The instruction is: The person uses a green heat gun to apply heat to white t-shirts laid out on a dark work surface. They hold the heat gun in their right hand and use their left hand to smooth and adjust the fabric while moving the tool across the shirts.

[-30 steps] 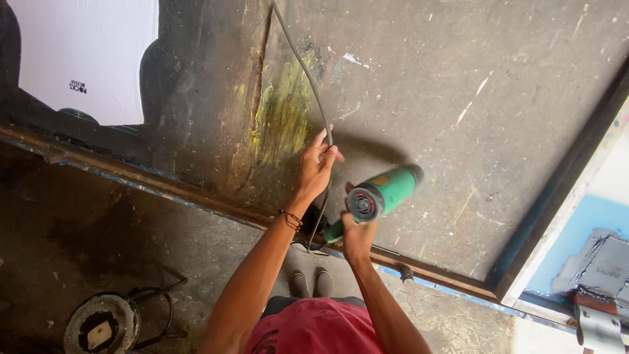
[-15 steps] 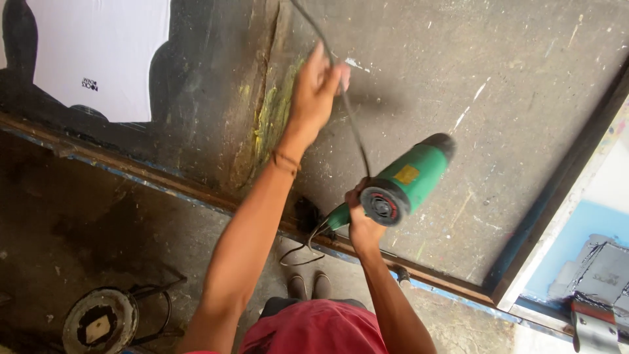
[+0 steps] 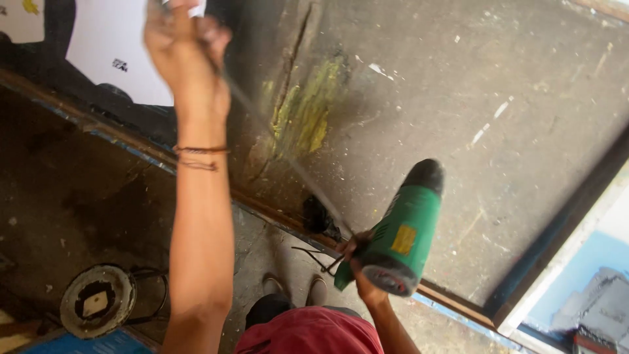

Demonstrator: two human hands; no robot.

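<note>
While the left hand [image 3: 185,49] is raised high toward the top of the head view, its fingers are closed around a thin dark cord [image 3: 288,164], which runs taut and blurred from that fist down to the right hand [image 3: 359,262]. A thin bracelet [image 3: 198,157] circles the left wrist. The right hand is wrapped around the grip of a green heat gun [image 3: 403,233], whose black nozzle points up and away over a large dark board [image 3: 498,98]; the gun's round rear end faces the camera, and a yellow label sits on its side. Yellow smears [image 3: 314,111] mark the board between the two hands, beside a long crack. A rusty rail [image 3: 131,147] edges the board. Below it lies a stained floor, where two shoes [image 3: 295,285] show above a red shirt [image 3: 308,334]. A round metal disc [image 3: 98,301] sits at lower left, well apart from both hands. A white sheet [image 3: 124,52] lies behind the left forearm.
</note>
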